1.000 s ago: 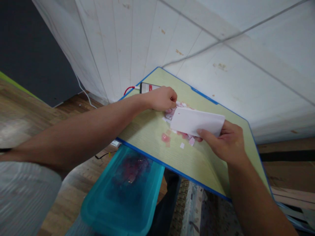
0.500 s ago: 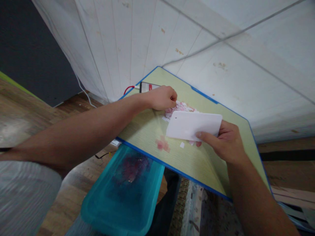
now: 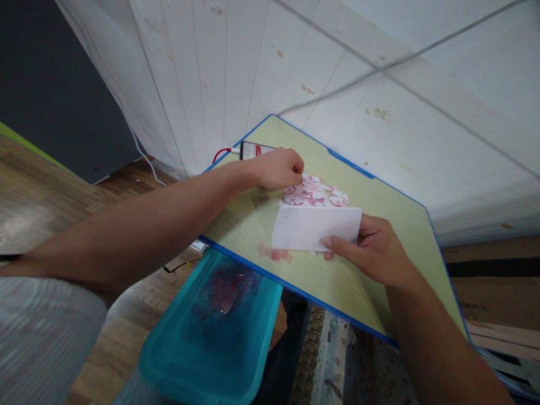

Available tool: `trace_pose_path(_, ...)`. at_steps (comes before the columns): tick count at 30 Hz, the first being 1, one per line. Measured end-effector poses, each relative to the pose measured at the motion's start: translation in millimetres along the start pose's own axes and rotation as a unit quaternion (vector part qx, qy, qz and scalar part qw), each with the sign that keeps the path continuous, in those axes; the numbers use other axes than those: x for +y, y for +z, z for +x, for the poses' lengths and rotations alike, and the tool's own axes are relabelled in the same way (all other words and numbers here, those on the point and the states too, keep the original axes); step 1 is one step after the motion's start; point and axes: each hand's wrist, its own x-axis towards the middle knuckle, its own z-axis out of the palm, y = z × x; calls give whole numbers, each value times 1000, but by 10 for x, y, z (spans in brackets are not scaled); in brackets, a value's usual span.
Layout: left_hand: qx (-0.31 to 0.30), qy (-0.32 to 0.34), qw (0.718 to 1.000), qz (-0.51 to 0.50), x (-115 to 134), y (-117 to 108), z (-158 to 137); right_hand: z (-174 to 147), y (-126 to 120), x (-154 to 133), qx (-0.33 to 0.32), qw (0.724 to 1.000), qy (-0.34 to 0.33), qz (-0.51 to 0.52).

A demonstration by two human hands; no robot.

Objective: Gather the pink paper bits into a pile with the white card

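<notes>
My right hand [image 3: 377, 247] grips a thin white rectangular plastic sheet [image 3: 314, 228] with a small hole in one corner. The thumb lies on its near face and the fingers go behind it. Just beyond the sheet is a heap of small, flat white and pink pieces [image 3: 316, 191] on the pale yellow table [image 3: 346, 292]. My left hand [image 3: 282, 167] rests at the heap's left edge with its fingers curled closed; what they hold, if anything, is hidden. A pinkish stain [image 3: 274, 253] shows on the tabletop beside the sheet's lower left corner.
A phone [image 3: 252, 149] with a red and white cable lies behind my left wrist. Below the table's blue front edge, a teal plastic tub [image 3: 202, 349] holds dark reddish stuff. A white panelled wall [image 3: 236, 67] with a grey cable stands behind the table.
My right hand has moved the white sheet left and toward me, so more of the pink and white heap shows behind it. My left hand has stayed in place.
</notes>
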Motion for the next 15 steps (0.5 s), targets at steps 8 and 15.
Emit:
trace_pose_path(8, 0, 6, 1000, 12, 4, 2, -3, 8, 58, -56, -44, 999, -3, 20)
trace_pose_path(15, 4, 5, 1000, 26, 27, -2, -5, -7, 96, -113, -68, 997, 11, 42)
